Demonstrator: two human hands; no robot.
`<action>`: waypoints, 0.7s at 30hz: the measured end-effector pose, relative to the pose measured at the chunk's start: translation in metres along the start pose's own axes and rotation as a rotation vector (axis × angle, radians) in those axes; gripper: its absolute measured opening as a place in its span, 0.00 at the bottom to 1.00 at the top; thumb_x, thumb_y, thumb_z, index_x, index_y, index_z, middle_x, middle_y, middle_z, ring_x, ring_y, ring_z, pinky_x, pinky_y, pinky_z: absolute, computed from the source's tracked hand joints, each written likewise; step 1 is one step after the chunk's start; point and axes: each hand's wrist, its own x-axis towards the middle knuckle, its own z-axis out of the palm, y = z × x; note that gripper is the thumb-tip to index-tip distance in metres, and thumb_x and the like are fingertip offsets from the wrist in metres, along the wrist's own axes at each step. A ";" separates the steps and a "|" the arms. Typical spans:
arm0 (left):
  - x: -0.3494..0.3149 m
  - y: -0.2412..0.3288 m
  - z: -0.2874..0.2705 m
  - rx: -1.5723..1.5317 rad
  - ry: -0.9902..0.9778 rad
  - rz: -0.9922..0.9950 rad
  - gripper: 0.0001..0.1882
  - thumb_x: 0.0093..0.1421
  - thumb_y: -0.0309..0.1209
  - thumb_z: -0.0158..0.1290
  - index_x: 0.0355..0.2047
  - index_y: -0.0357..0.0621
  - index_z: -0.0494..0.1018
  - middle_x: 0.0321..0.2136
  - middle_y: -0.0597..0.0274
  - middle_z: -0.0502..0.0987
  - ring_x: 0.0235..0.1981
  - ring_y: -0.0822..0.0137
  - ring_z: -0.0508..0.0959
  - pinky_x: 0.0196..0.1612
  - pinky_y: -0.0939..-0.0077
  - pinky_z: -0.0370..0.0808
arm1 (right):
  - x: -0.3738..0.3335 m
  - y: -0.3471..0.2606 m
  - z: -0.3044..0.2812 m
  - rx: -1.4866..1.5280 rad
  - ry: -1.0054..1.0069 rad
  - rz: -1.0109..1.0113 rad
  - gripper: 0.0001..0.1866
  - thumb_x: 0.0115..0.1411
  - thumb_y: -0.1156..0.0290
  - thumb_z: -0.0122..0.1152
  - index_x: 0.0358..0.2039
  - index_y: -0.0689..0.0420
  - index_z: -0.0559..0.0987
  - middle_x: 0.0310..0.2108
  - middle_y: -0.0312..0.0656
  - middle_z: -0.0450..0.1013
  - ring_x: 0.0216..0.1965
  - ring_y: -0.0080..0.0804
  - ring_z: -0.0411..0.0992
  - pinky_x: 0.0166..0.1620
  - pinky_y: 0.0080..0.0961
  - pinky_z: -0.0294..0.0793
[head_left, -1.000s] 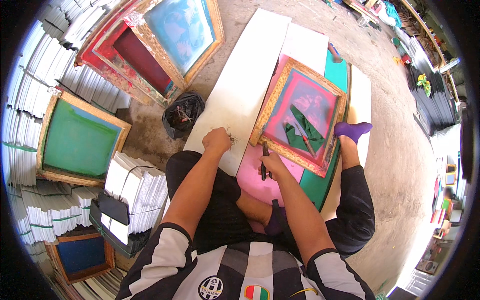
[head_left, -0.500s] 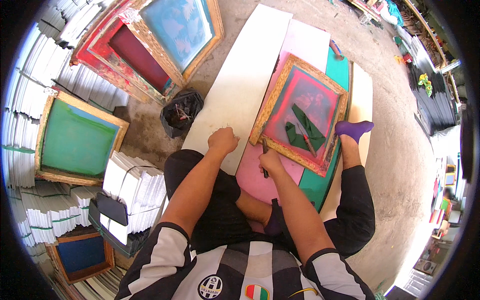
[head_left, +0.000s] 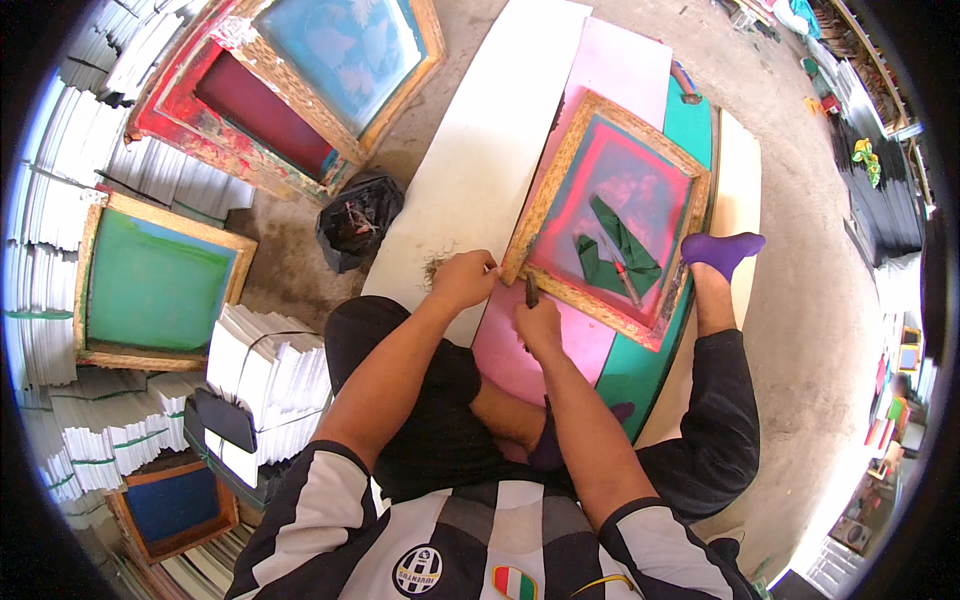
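A wooden-framed printing screen [head_left: 533,206] with pinkish-grey mesh lies tilted on the boards in front of me. My left hand [head_left: 464,280] is closed in a pinch beside its near left corner; whatever the fingertips hold is too small to make out. Just right of it, my right hand [head_left: 540,326] is wrapped round a slim dark tool [head_left: 531,290], whose tip points at the frame's near edge. Folded dark green cloth [head_left: 628,240] and a red-handled tool like a screwdriver [head_left: 628,284] rest on the mesh. Small dark bits [head_left: 435,268] lie piled beside my left hand.
Long white [head_left: 470,130], pink [head_left: 625,70] and green [head_left: 625,385] boards lie under the screen. A black bag [head_left: 345,245] stands to the left. Several framed screens [head_left: 165,282] lean against stacked white sheets [head_left: 265,375]. My sock-covered foot [head_left: 722,252] rests at the right.
My left hand has moved right and opened its fist into a pinch near the frame's corner, uncovering the small bits. My right hand still holds the dark tool.
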 end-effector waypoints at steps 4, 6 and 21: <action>0.001 0.004 -0.001 -0.021 0.005 0.004 0.17 0.62 0.44 0.56 0.42 0.46 0.82 0.37 0.50 0.84 0.42 0.51 0.84 0.47 0.57 0.78 | -0.012 -0.019 -0.027 0.252 -0.244 0.061 0.10 0.58 0.68 0.57 0.32 0.63 0.77 0.22 0.49 0.74 0.17 0.35 0.73 0.20 0.36 0.72; 0.002 0.003 0.000 -0.031 0.011 0.027 0.17 0.62 0.43 0.55 0.42 0.45 0.82 0.37 0.50 0.84 0.42 0.51 0.84 0.47 0.57 0.78 | -0.006 -0.013 -0.029 0.410 -0.326 0.053 0.08 0.58 0.69 0.57 0.28 0.61 0.76 0.18 0.44 0.72 0.13 0.31 0.69 0.15 0.31 0.68; 0.000 -0.019 0.016 -0.167 -0.028 0.076 0.18 0.61 0.41 0.57 0.40 0.38 0.82 0.37 0.46 0.83 0.41 0.48 0.83 0.47 0.57 0.78 | -0.006 -0.018 -0.042 0.529 -0.509 0.066 0.10 0.63 0.67 0.57 0.27 0.60 0.75 0.19 0.43 0.73 0.16 0.34 0.72 0.20 0.29 0.72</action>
